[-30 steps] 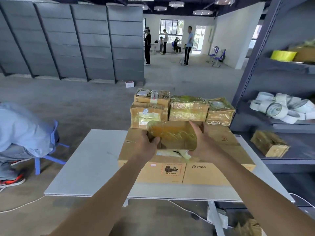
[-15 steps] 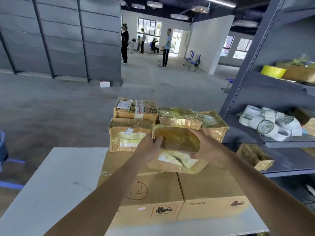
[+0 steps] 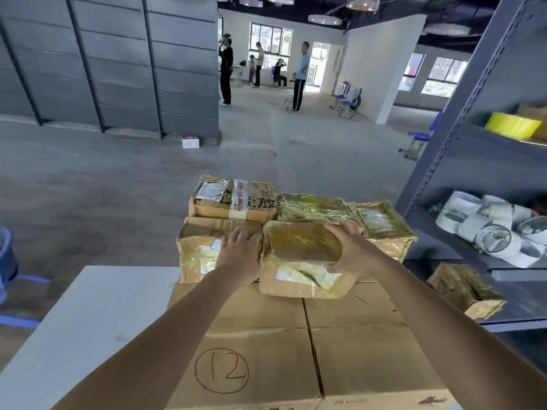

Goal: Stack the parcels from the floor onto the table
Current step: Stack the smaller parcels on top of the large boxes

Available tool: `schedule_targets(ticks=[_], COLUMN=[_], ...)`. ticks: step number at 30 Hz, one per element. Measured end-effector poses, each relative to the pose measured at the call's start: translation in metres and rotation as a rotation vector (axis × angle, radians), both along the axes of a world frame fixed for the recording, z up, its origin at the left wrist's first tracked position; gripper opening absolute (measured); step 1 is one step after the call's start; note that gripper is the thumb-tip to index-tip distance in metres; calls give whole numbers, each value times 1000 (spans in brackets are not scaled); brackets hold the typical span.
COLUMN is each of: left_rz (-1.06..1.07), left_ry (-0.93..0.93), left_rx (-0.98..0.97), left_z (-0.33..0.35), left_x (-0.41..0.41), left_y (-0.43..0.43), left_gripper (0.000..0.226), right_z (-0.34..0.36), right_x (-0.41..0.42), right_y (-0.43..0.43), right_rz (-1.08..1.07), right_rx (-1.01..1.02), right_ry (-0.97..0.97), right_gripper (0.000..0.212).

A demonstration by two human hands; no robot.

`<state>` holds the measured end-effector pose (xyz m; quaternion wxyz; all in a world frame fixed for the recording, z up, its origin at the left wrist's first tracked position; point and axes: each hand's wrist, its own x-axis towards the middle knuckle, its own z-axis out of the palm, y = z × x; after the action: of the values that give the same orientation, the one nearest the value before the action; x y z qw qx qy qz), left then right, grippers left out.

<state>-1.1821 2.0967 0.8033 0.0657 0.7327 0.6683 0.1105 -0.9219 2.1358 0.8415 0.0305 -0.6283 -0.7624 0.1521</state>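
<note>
Brown cardboard under glossy clear tape: small rectangular parcel (image 3: pixel 302 255), white label on its near face, in the near row of a cluster of parcels on top of two large boxes. Whether fully set down or a little lifted, impossible to tell. Right hand (image 3: pixel 352 253) grasping its right end, fingers curled over the far corner, thumb on the near face. Left hand (image 3: pixel 239 255) released and flat, fingers straight and spread, against the parcel's left side and over the top of the crumpled brown neighbour parcel (image 3: pixel 198 250) just to the left.

Behind, three more taped parcels in a far row: printed one with a white strip (image 3: pixel 233 199) at left, shiny yellowish one (image 3: pixel 313 207) in the middle, labelled one (image 3: pixel 381 223) at right.

Underneath, plain cardboard box with a red circled 12 (image 3: pixel 251 335) touching a second plain cardboard box (image 3: pixel 370 350) to its right, both on the white table (image 3: pixel 88 321).

At far right, grey metal shelving (image 3: pixel 473 84) with white tape rolls (image 3: pixel 488 229), a yellow roll (image 3: pixel 513 125) above and another taped parcel (image 3: pixel 464 288) lower down.
</note>
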Motion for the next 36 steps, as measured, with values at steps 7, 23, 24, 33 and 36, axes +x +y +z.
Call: schedule_targets(ticks=[7, 23, 24, 33, 36], left_rz=[57, 109, 104, 32, -1], left_ry=[28, 25, 27, 54, 21], left_rx=[72, 150, 150, 152, 194], left_z=[-6, -15, -15, -11, -8], left_x=[4, 9, 8, 2, -1], left_y=[3, 15, 14, 9, 6], left_gripper=[42, 28, 29, 36, 34], right_z=[-24, -52, -52, -52, -48], right_x=[3, 0, -1, -8, -14], right_y=[23, 26, 26, 17, 9], right_rz=[28, 13, 6, -13, -24], right_rx=[-62, 135, 144, 248, 266], right_ry=[54, -121, -130, -310, -310], right_gripper=[99, 89, 90, 90, 86])
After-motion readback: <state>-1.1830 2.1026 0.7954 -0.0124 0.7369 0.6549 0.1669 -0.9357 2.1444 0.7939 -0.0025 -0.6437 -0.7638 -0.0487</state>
